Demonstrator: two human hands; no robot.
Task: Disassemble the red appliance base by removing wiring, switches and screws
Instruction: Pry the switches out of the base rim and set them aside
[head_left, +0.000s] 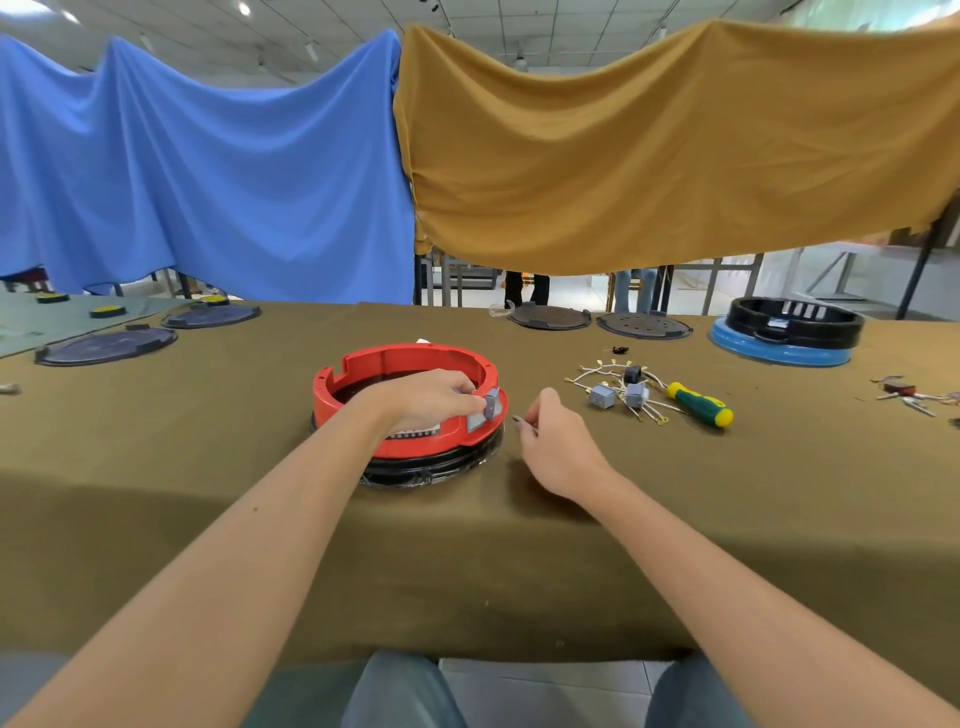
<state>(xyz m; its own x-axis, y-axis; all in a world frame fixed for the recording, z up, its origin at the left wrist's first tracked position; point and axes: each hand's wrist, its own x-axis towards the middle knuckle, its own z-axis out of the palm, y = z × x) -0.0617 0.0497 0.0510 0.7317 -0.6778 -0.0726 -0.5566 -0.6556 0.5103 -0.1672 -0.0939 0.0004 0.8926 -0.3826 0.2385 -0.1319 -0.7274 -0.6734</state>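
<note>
Here the red appliance base (410, 400) sits near the middle of the olive-covered table (208, 519), stacked on a black ring (436, 470) that lifts its side wall to a workable height. The left hand (426, 400) reaches across the open top with its fingers curled around a grey rocker switch (491, 404) at the rim on the side facing the other hand — a hold that looks meant to work the switch out of its slot while also pinning the base down. The right hand (550, 441) hovers just beside the base, thumb and forefinger pinching a small dark piece (518, 419), probably a screw, though it is too small to be sure.

Further right lies a tangle of removed wires and switches (618, 389), with a green-and-yellow screwdriver (701, 404) beside it — parked within the right hand's reach, presumably for the next screw. Judging by that pile, the stripping seems well along.
</note>
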